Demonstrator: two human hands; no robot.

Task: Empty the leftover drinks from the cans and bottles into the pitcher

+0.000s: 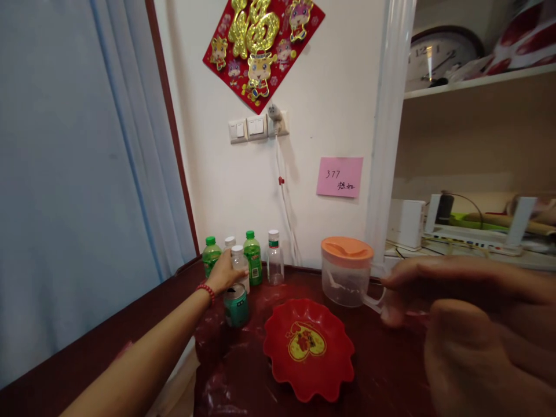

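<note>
My left hand (223, 275), a red beaded bracelet at its wrist, reaches to a clear bottle with a white cap (239, 263) and has its fingers around it. Just in front of that bottle stands a green can (237, 307). My right hand (473, 330) is large and blurred at the right, fingers bent, beside the handle of a clear pitcher with an orange lid (346, 284); whether it touches the handle is unclear. Between the hands lies a red scalloped plate (339, 362) with a gold heart design.
Green bottles (252, 260) and another clear bottle (275, 266) stand near the wall on the dark red table (234, 376). A white cord hangs from the socket. Shelves (478, 84) with a clock and a router (473, 237) are at the right; a blue curtain (78, 174) hangs left.
</note>
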